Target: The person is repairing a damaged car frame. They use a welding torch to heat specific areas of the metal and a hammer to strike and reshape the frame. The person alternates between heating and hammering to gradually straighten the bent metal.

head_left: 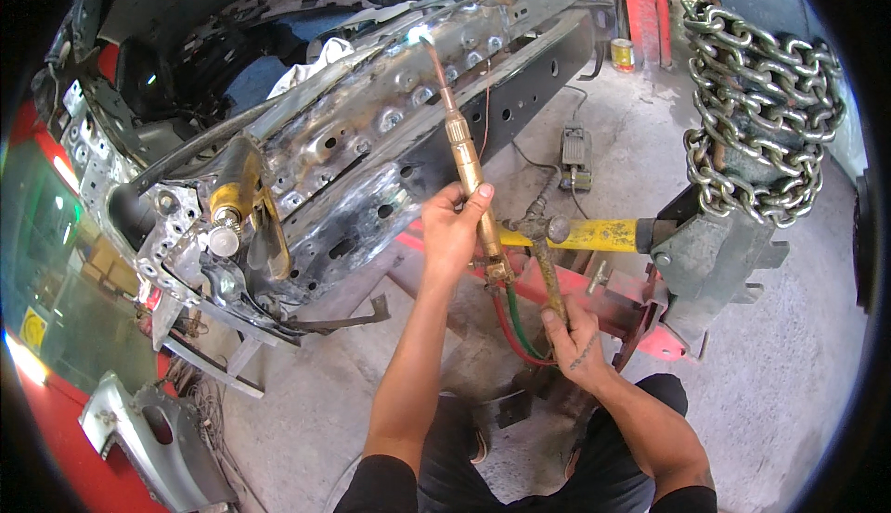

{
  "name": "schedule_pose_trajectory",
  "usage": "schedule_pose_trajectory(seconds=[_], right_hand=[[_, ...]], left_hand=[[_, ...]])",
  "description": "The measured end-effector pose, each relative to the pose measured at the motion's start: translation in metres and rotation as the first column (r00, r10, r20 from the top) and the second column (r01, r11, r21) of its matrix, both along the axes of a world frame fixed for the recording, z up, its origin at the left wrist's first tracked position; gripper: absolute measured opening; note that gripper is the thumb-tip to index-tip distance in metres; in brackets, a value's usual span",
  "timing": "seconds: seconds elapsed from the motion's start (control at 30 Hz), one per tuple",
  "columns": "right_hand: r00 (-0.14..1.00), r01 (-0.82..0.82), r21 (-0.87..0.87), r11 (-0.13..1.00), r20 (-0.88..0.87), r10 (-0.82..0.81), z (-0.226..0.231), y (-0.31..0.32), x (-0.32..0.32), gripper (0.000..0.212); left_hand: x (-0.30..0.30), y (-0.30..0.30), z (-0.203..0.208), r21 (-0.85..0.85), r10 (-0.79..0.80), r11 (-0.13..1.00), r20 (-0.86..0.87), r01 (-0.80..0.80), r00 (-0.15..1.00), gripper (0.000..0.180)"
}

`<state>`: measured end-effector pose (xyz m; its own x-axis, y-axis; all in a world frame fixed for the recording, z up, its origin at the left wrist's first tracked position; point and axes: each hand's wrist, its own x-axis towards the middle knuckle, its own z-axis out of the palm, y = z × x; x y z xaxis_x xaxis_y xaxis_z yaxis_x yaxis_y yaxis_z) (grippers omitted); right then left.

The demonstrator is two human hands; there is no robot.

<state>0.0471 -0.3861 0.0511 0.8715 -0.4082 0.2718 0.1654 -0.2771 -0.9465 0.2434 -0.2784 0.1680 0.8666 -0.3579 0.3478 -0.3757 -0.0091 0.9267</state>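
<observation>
My left hand (453,235) is closed around a brass gas torch (466,156), which points up and away from me. Its thin copper-coloured tip reaches a bright spot on the bare metal rail (376,109) of a stripped car body. From the torch's lower end a red hose and a green hose (516,314) bend down towards my right hand. My right hand (577,344) grips the handle of a worn hammer (548,267), its head upward, to the right of the torch. Below the worked rail runs a black perforated beam (445,147).
A yellow and black power tool (238,188) rests on the body at left. Heavy chain (756,109) wraps a post at right, beside a yellow bar (599,235) and a red steel frame (608,301). A foot pedal (576,153) and silver fender (158,439) lie on the floor.
</observation>
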Motion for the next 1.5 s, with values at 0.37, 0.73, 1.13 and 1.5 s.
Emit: schedule_pose_trajectory(seconds=[0.37,0.73,1.13,1.5], right_hand=[[1.0,0.002,-0.021,1.0,0.019,-0.002,-0.001,0.0,0.0,0.037],[1.0,0.001,0.011,1.0,-0.001,-0.001,0.0,0.002,0.002,0.039],[1.0,-0.007,0.024,1.0,-0.002,0.007,0.003,0.003,0.001,0.039],[1.0,-0.014,0.013,1.0,0.005,0.014,-0.001,0.002,0.002,0.039]], left_hand=[[-0.009,0.015,-0.001,0.052,0.08,0.995,-0.004,-0.08,0.997,0.033],[-0.024,0.03,-0.003,-0.004,0.067,0.998,-0.008,-0.067,0.998,0.029],[-0.028,0.037,-0.011,-0.013,0.094,0.995,0.005,-0.094,0.996,0.031],[-0.028,0.042,-0.009,0.015,0.104,0.994,0.006,-0.104,0.995,0.033]])
